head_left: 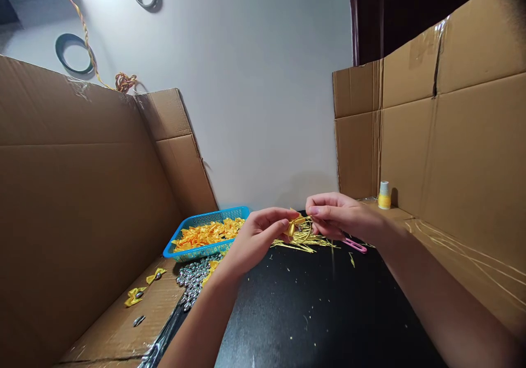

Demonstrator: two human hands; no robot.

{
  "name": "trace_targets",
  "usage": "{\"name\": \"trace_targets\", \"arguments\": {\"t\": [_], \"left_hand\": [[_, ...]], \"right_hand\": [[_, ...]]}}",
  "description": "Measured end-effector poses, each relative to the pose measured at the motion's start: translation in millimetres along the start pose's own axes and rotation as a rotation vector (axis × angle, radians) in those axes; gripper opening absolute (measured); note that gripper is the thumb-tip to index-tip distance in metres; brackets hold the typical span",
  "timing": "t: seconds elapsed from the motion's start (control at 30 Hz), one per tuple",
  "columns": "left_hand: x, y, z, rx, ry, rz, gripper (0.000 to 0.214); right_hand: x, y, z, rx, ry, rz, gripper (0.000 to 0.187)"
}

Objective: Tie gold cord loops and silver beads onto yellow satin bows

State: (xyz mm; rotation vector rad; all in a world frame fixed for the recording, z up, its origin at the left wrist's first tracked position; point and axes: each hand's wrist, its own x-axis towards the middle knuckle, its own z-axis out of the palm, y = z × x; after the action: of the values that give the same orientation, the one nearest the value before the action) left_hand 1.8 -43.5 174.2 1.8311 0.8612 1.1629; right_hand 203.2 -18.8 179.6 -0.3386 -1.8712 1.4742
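Note:
My left hand [258, 237] pinches a small yellow ribbon bow [292, 229] between thumb and fingertips, above the far part of the black work surface [312, 308]. Close on its right, my right hand [347, 216] has thumb and forefinger pressed together on a thin yellow strand that runs to the bow. A silvery spot shows at the bow, too small to make out. Under both hands lies a pile of cut yellow strands [306, 246]. Beside it, below my right hand, is a pink looped handle [355, 245]; its other end is hidden.
A blue basket [175, 252] of yellow-orange bows stands at the left, with many silver beads [193, 280] before it. Bows with beads [135, 297] lie on cardboard. A yellow thread spool [384, 197] stands at right. Cardboard walls [464, 138] flank both sides.

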Motion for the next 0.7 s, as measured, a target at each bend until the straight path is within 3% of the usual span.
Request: {"name": "trace_targets", "arguments": {"t": [0.13, 0.37, 0.7], "left_hand": [[-0.6, -0.4, -0.6, -0.024, -0.019, -0.054, 0.021], [-0.7, -3.0, -0.9, -0.005, -0.059, -0.118, 0.020], [4.5, -9.9, -1.0, 0.140, -0.026, -0.079, 0.019]], "right_hand": [[0.0, -1.6, -0.5, 0.024, 0.020, 0.033, 0.035], [0.0, -4.6, 2.5, -0.123, 0.101, -0.001, 0.039], [-1.8, -3.5, 0.4, -0.185, 0.051, -0.011, 0.037]]}}
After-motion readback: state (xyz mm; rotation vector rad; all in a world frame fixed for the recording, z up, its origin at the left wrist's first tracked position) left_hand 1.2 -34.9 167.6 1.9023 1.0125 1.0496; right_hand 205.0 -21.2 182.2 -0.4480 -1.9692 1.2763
